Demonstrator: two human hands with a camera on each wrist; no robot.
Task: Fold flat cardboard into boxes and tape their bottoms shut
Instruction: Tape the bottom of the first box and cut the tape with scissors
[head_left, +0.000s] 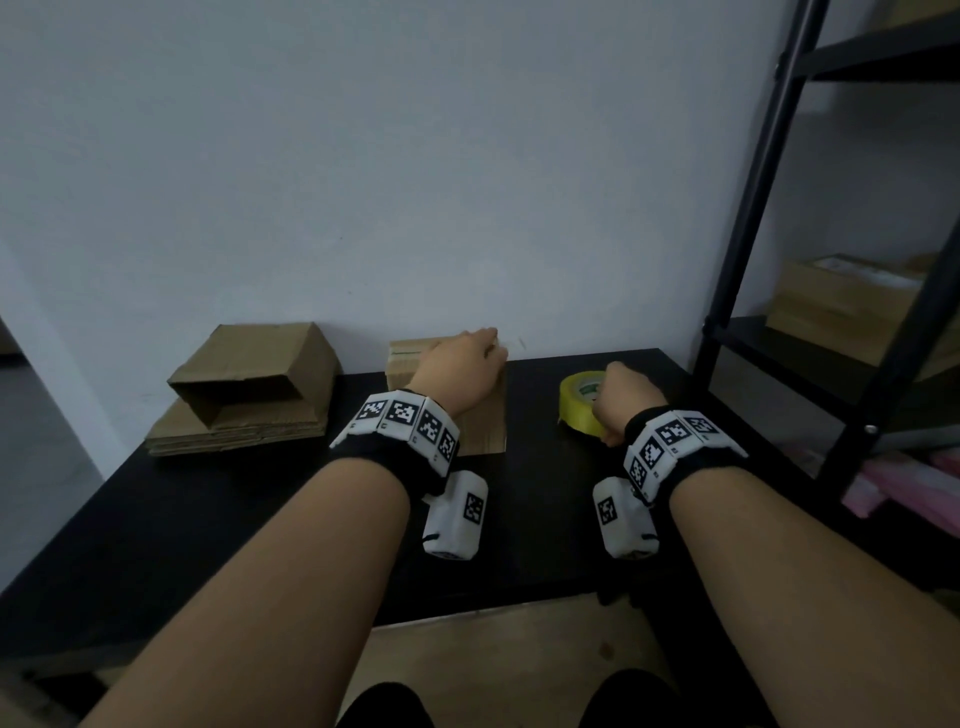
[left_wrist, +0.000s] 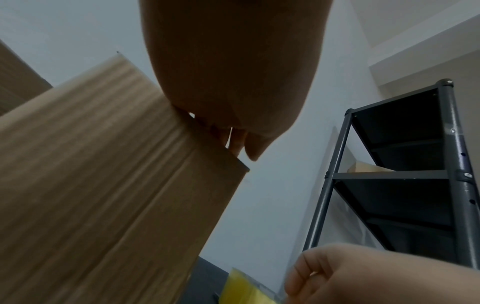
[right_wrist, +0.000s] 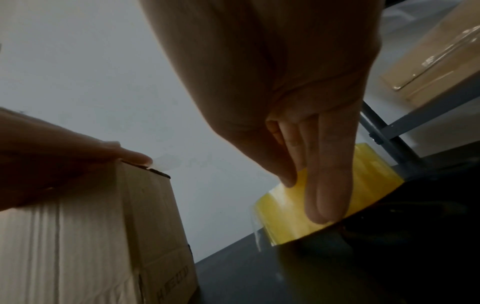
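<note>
A folded cardboard box stands on the black table against the wall. My left hand lies on top of it, its fingers stretched flat to the far edge. The left wrist view shows the box's side under my left hand. A yellow tape roll lies flat on the table to the right of the box. My right hand grips it: the fingers run down the outer side of the tape roll and the thumb presses from above. A short clear tape end hangs loose at the roll's left.
At the table's back left lies a stack of flat cardboard with an opened-up box on top. A black metal shelf rack stands at the right, holding cardboard boxes. The wall is directly behind the box.
</note>
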